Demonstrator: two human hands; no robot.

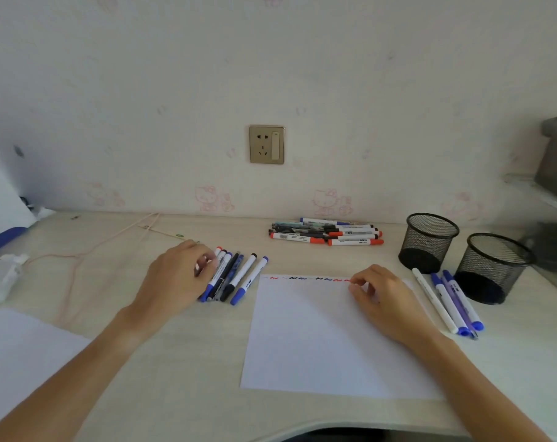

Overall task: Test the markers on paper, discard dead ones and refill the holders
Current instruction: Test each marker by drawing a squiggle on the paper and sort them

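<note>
Here, in the head view, the left hand (175,275) is lying over a row of markers (235,277) on the desk (181,355), its fingers curling down onto the leftmost pens. It is gripping or touching one there, but the fingers are hiding which, so I cannot tell if the grip is closing on a marker. The rest of that row is fanning out just right of this hand, mostly blue-capped with some dark ones, all lying flat.

The right hand (385,301) is resting on the upper right corner of the paper (318,339), fingers curling loosely inward with thumb and forefinger close together. I cannot tell whether anything is being pinched there. A line of squiggles (309,278) in red, blue and black is running along the paper's top edge, ending at this hand's fingertips.

Just right of the right hand, three markers (449,306) with blue caps are lying side by side on the desk. Beyond them, further right and back, two black mesh holders (430,242) are standing upright, close together. Behind and between the two hands, near the wall, a pile (328,235) of red-capped and dark markers is lying flat.

A second sheet (22,352) is sitting at the near left, below the left forearm. A socket (267,144) is showing on the wall, and a pinkish cable (89,253) is trailing across the desk left of the left hand.
</note>
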